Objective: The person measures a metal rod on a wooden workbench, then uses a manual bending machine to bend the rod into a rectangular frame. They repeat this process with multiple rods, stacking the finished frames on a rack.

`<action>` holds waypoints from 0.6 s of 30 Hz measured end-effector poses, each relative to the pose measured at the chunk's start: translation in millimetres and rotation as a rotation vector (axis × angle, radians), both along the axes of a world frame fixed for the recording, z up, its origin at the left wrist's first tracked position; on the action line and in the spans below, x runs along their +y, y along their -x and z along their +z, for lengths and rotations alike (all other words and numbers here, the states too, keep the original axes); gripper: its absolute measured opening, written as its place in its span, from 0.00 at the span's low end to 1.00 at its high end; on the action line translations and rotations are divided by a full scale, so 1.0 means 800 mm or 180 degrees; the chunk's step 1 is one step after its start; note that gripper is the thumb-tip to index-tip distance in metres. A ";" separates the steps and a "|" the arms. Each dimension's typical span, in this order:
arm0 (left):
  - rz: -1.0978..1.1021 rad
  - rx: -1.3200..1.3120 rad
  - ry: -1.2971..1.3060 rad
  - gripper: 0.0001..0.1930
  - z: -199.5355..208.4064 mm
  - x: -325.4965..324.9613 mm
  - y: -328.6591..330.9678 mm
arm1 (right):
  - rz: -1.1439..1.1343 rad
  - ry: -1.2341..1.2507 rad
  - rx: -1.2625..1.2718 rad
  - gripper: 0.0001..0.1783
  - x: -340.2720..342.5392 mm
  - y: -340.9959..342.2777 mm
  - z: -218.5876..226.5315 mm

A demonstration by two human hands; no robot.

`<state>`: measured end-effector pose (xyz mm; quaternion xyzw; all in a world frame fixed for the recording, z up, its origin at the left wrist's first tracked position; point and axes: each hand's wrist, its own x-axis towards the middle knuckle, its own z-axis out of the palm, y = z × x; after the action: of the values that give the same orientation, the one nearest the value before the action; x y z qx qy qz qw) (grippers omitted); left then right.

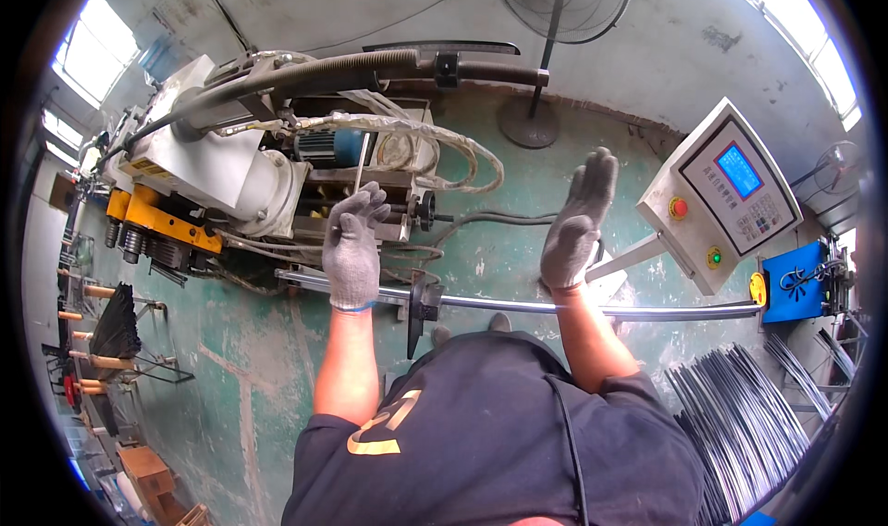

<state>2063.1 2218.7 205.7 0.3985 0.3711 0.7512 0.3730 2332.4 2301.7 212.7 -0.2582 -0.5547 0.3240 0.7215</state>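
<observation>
The long, thin, shiny metal tube (518, 306) lies across the scene just near my hands, running from the grey and yellow bending machine (213, 174) at far left toward the blue clamp block (794, 283) at right. My gloved left hand (352, 245) hovers above its left part with loosely curled fingers, holding nothing, and my gloved right hand (575, 225) is raised flat and open, empty, left of the grey control panel (723, 193). I judge both grips should stay off the tube and away from the machine's head.
</observation>
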 end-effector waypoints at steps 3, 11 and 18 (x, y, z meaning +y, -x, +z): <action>-0.0064 -0.0210 -0.0035 0.19 0.001 -0.001 0.001 | -0.0272 0.0017 0.0149 0.58 0.003 -0.008 -0.004; -0.0049 -0.0187 0.0191 0.19 -0.012 0.000 0.004 | -0.0328 -0.0036 0.0175 0.56 0.002 -0.013 -0.010; 0.0027 -0.0056 0.0475 0.20 -0.016 -0.005 0.005 | -0.0323 -0.0019 -0.0016 0.53 -0.001 -0.019 -0.013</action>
<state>2059.5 2214.6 192.6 0.3614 0.4245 0.7265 0.4018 2347.9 2300.8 202.3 -0.2846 -0.5437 0.2846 0.7364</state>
